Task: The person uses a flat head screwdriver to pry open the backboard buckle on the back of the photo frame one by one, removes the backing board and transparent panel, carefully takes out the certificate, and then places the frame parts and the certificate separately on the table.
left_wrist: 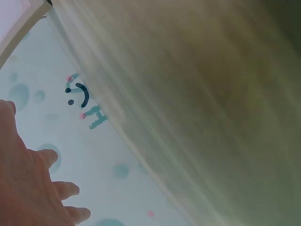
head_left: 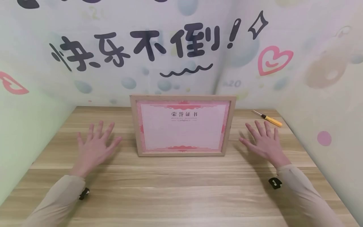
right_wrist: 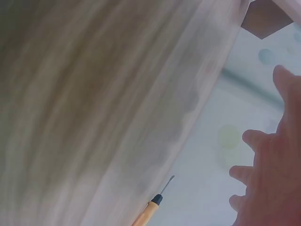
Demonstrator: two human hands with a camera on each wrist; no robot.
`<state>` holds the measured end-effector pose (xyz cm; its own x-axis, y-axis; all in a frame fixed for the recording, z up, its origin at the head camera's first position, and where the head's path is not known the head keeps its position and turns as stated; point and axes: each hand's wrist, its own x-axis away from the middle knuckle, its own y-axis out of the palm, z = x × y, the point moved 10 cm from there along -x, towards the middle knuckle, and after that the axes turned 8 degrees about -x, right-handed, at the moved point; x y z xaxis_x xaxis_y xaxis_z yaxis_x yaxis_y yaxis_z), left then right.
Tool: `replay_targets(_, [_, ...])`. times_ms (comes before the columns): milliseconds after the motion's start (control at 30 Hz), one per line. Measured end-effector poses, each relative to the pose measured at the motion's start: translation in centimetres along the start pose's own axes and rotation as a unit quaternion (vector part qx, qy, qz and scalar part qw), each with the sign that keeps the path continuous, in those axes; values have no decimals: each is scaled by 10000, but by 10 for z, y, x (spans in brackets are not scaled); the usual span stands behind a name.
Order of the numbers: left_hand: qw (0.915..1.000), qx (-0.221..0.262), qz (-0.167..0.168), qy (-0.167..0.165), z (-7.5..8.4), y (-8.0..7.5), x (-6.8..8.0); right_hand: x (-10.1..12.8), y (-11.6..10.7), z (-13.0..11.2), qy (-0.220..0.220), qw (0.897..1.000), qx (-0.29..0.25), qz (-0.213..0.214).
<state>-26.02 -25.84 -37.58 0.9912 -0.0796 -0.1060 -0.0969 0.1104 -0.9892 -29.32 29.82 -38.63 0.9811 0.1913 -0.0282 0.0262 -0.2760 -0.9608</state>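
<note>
A framed certificate [head_left: 182, 132] with a pink border and light wood frame stands upright on the wooden table [head_left: 170, 192], facing me. To its left my left hand [head_left: 96, 146] is held palm down with fingers spread, apart from the frame. On the other side my right hand [head_left: 263, 142] has its fingers spread the same way, holding nothing. Just beyond the right fingertips lies a screwdriver [head_left: 272, 120] with a yellow handle and black collar. The right wrist view shows that screwdriver [right_wrist: 153, 207] near the right hand [right_wrist: 273, 155]. A corner of the frame [left_wrist: 28, 26] appears in the left wrist view.
Behind the table hangs a pale printed backdrop [head_left: 113, 88] with large dark characters, hearts and bubbles. Light walls close in the left side [head_left: 28, 126] and the right side [head_left: 323, 110]. Dark straps [head_left: 275, 183] show at both wrists.
</note>
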Motion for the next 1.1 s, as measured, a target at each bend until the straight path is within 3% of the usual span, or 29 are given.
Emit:
replay_targets(200, [9999,147,-73,19,7,1,-2,-3,2,-7,-206,9996,-152,-83])
replay_targets(400, [9994,251,-84,218,19,-3,-10,-11,-6,-28,-1054,9918,-648,332])
replay_targets(533, [9981,346,52,505,34,-9,-16,-14,-17,-48,-1782,9750,-1036,832])
replay_targets(767, [9871,1150,407,1039,61,-21,-24,-20,-41,-69,-2547,9306,-2183,1465])
replay_targets(833, [9810,1474,501,1159,66,-26,-26,-22,-47,-74,-2688,9154,-2574,1534])
replay_targets(933, [9648,2119,702,1390,71,-33,-29,-18,-60,-87,-2826,8921,-3162,1560])
replay_targets(1000, [9500,2605,788,1532,73,-36,-30,-14,-67,-95,-2768,8807,-3540,1499])
replay_targets(1100, [9214,3366,856,1746,76,-37,-30,-9,-72,-102,-2757,8628,-3987,1435])
